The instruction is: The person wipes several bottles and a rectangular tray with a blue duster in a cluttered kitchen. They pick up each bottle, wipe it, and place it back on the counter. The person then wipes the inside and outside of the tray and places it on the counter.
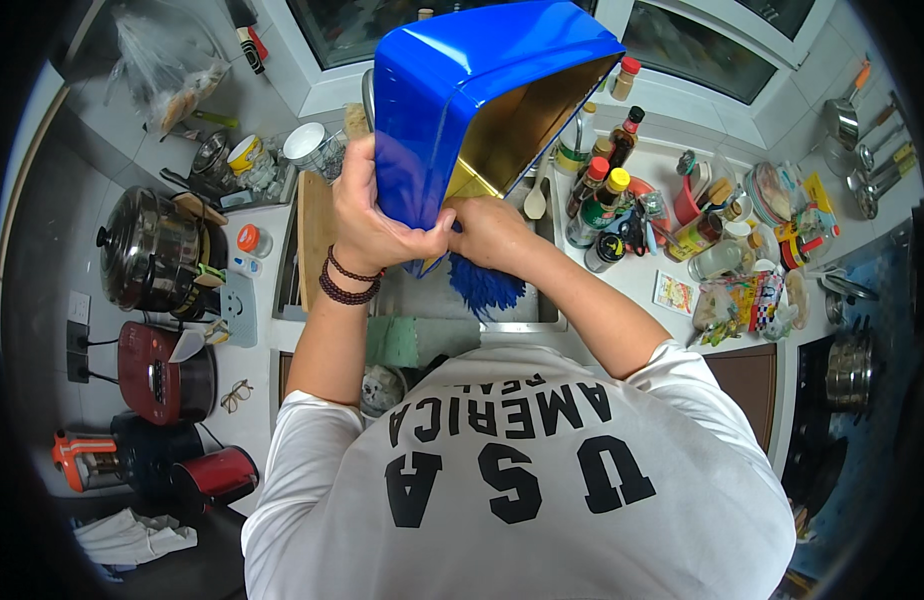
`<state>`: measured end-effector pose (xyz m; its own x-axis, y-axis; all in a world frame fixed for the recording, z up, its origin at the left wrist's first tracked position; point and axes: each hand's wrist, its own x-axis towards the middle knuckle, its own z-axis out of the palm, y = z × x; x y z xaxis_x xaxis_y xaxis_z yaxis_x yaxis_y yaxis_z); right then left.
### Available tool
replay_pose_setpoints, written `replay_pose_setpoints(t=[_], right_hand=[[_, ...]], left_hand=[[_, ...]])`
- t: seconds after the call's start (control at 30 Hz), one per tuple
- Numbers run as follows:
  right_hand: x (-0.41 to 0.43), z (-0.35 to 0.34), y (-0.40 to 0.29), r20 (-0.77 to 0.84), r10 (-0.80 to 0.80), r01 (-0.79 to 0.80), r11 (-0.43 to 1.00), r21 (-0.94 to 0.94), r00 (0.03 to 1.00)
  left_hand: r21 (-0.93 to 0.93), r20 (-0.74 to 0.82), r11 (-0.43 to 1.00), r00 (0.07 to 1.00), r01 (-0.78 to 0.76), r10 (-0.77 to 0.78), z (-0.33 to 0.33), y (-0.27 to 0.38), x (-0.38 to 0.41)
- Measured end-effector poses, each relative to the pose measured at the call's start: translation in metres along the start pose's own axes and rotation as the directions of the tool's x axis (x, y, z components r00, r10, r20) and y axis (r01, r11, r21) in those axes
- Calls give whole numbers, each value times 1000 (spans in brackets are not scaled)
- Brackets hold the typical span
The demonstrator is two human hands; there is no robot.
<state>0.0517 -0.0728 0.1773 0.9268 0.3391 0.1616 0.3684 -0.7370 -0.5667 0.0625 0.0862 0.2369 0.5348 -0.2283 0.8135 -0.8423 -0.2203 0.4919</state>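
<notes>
A large blue metal box (424, 97) with a gold-coloured inside is tilted above the sink (541, 319), its opening towards the right. My left hand (379, 214) grips its lower left edge, the thumb reaching across the near corner. At that corner my right hand (488, 232) is closed on a dark blue cloth (488, 289) with a shaggy, fringed surface, which hangs below the fingers. The right fingertips are partly hidden behind my left thumb and the box's edge, and the box's far side is out of sight.
A wooden cutting board (312, 232) stands at the sink's left. Sauce bottles (597, 206) crowd its right side, near a pale spoon (535, 202). A green cloth (409, 341) lies over the front edge. Further left are a steel pot (143, 247) and a red rice cooker (151, 375).
</notes>
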Motion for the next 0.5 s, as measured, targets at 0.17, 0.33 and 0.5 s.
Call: replay_pose_setpoints(t=[0.17,0.33,0.5], right_hand=[[4,18,23,-43,-28,36,980,195,999],[5,6,45,-14,50,-24,692,721,999],[8,5,41,2,-8,4,740,673,1000]], left_hand=[[19,105,999,994,36,-37,3,-4,-1],[67,-28,997,999,-33,35,-6,-10,7],[100,-39,993,997,-58,62,-7,-13,9]])
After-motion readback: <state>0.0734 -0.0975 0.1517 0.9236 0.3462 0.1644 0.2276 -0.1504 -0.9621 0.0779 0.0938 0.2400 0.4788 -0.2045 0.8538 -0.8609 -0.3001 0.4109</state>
